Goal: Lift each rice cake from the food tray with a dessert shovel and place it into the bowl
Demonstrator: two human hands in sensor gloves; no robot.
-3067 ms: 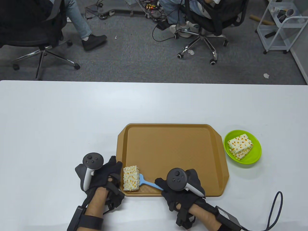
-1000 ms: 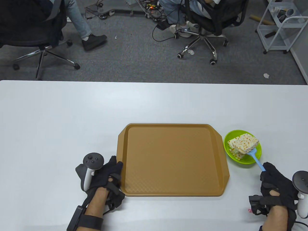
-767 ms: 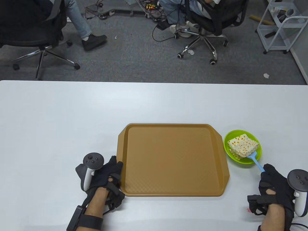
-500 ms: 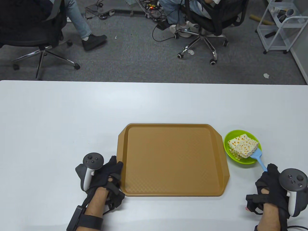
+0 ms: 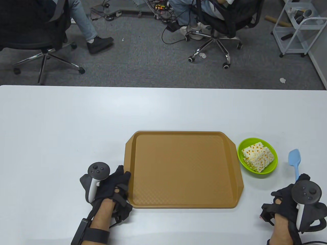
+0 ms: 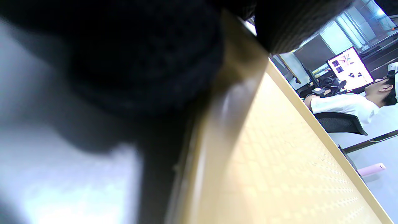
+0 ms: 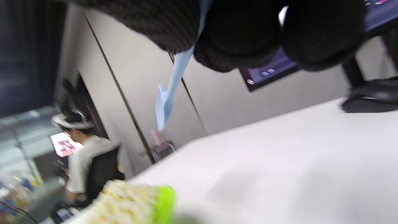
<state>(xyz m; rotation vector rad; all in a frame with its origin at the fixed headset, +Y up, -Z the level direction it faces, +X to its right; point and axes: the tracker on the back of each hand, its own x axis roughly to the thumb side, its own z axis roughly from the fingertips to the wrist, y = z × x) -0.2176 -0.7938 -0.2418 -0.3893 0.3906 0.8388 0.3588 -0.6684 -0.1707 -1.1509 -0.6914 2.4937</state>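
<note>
The brown food tray holds no rice cakes. The stacked rice cakes sit in the green bowl to its right. My right hand grips the handle of the light blue dessert shovel, whose blade is bare and points away, right of the bowl. In the right wrist view the shovel hangs from my gloved fingers above the bowl. My left hand rests on the table, fingers against the tray's left edge.
The white table stretches far to the left and back. Beyond its far edge are office chairs and seated people's legs. A white wire cart stands at the far right.
The last rice cake went from the tray into the bowl on top of the others. My right hand then drew the bare shovel out to the right of the bowl. The left hand stayed put.
</note>
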